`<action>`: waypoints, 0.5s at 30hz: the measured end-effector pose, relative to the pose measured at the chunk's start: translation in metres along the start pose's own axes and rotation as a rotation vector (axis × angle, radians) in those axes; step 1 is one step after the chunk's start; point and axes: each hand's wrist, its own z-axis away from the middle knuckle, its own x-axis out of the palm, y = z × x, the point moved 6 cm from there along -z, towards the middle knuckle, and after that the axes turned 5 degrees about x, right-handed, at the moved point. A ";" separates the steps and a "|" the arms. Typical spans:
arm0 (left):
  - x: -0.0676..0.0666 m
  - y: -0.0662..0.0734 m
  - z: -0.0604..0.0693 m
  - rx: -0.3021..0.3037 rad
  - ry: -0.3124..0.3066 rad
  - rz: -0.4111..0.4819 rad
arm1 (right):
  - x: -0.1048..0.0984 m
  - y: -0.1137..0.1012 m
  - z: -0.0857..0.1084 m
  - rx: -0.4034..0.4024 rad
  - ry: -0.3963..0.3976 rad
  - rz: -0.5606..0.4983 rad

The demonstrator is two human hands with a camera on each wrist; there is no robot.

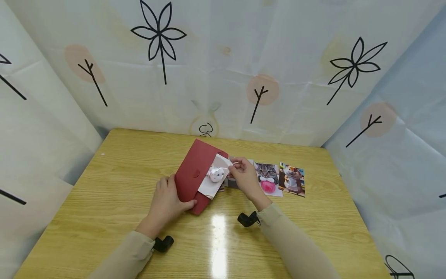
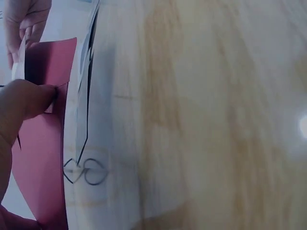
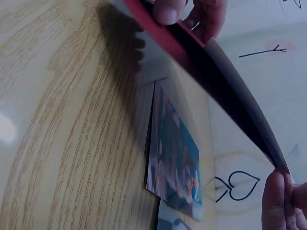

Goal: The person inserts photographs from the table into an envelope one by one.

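Note:
My left hand (image 1: 166, 199) grips the lower left edge of a red envelope (image 1: 189, 170), its thumb across the near end; the envelope is tilted above the table. A white picture card (image 1: 213, 178) with a spotted pale figure lies partly inside the envelope's opening. The fingertips of my right hand (image 1: 245, 176) pinch the card's upper right edge. In the left wrist view my thumb (image 2: 29, 98) presses on the red envelope (image 2: 41, 158). The right wrist view has the right fingers (image 3: 283, 201) at the far end of the card, with the envelope (image 3: 168, 43) gapping open.
Right of the envelope, picture cards lie in a row on the wooden table (image 1: 115, 217): a cat card (image 1: 267, 176), an animal card (image 1: 292, 180) at the right end, and others partly hidden by my right hand. Patterned white cloth (image 1: 216, 77) hangs behind and beside the table.

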 end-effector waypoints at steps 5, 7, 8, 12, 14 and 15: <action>-0.002 0.001 0.000 0.001 0.026 -0.065 | 0.000 0.013 -0.007 -0.034 0.061 0.037; -0.003 0.001 0.000 0.005 0.041 -0.084 | 0.001 0.016 -0.008 -0.048 0.102 0.072; -0.004 0.001 0.000 0.006 0.048 -0.089 | 0.001 0.016 -0.009 -0.054 0.120 0.087; -0.006 0.003 -0.001 0.007 0.072 -0.091 | 0.007 0.015 -0.011 -0.048 0.154 0.115; -0.006 0.006 -0.002 0.010 0.078 -0.091 | 0.010 0.013 -0.012 -0.024 0.147 0.129; -0.006 0.007 -0.002 0.012 0.079 -0.092 | 0.011 0.012 -0.012 -0.008 0.140 0.124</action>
